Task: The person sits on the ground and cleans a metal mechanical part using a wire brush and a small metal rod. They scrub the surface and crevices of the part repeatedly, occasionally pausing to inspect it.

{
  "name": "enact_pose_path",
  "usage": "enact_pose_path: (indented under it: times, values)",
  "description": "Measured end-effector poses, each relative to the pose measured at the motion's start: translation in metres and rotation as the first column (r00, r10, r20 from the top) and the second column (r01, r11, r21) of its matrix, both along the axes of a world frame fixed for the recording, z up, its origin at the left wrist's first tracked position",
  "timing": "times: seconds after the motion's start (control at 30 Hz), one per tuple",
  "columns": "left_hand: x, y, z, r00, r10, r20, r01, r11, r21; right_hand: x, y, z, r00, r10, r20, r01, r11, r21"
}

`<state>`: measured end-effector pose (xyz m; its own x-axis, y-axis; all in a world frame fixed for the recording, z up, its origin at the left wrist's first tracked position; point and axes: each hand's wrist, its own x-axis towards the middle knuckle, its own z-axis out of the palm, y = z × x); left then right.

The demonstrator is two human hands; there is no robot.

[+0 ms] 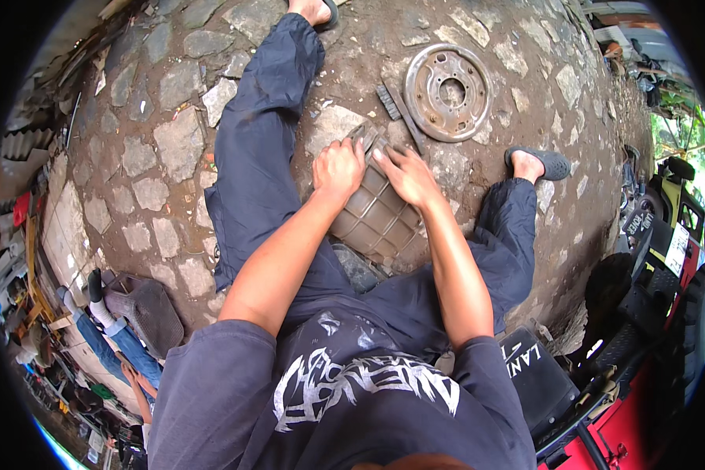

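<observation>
Between my legs lies a brown, dirty metal part with a grid of raised ribs (382, 218), possibly a vehicle housing or casing. My left hand (339, 167) is curled over the left side of its narrow far end. Across from it, my right hand (408, 176) rests on the right side of that end with its fingers bent. Both thumbs lie near a dark piece at the tip (369, 141); whether either hand grips it is not clear. Just beyond are a wire brush (389, 103) with a dark handle and a round, worn metal brake backing plate (448, 93).
The ground is uneven stone and packed dirt (176, 144). A dark plastic container (147, 314) stands at the lower left beside another person's legs (103, 341). Parked vehicles with a black mudflap (537, 376) line the right side. Clutter fills the left edge.
</observation>
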<state>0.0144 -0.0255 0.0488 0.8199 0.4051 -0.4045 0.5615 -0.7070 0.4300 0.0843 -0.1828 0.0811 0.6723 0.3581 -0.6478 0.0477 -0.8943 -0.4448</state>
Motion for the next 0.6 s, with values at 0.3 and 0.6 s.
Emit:
enact_pose_path:
  times: [0.3, 0.6]
  values:
    - [-0.002, -0.001, -0.004, 0.999, 0.006, 0.042, -0.007, 1.0, 0.025, 0.0, -0.005, 0.006, 0.998, -0.03, -0.059, 0.031, 0.999, 0.01]
    - [-0.003, 0.0, -0.003, 0.998, 0.022, 0.059, -0.022, 1.0, 0.011, -0.004, -0.004, 0.011, 1.0, 0.024, -0.012, -0.025, 0.995, -0.094]
